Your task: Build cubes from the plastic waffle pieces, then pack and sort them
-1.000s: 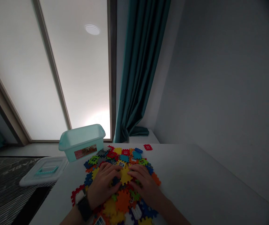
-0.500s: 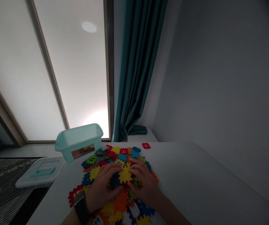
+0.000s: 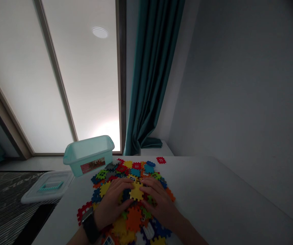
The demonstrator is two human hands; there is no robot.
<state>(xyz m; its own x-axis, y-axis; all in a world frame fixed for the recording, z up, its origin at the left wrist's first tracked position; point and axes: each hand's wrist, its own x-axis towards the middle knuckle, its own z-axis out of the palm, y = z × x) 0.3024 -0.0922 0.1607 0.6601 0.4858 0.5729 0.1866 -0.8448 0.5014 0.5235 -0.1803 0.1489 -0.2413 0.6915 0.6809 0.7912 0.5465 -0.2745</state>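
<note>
both hands on yellow tile point(image 3: 136, 192), mid pile point(image 3: 131, 204)
l hand point(image 3: 113, 202) + r hand point(image 3: 159, 200) fingers curled, pinching tile's edges; teal bin point(image 3: 88, 156) nearby on table point(image 3: 225, 204).

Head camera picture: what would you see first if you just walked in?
The bright heap of toothed building tiles on the white table. The left hand and right hand meet on a yellow tile in its middle. Behind it, to the left, stands a mint tub.
</note>
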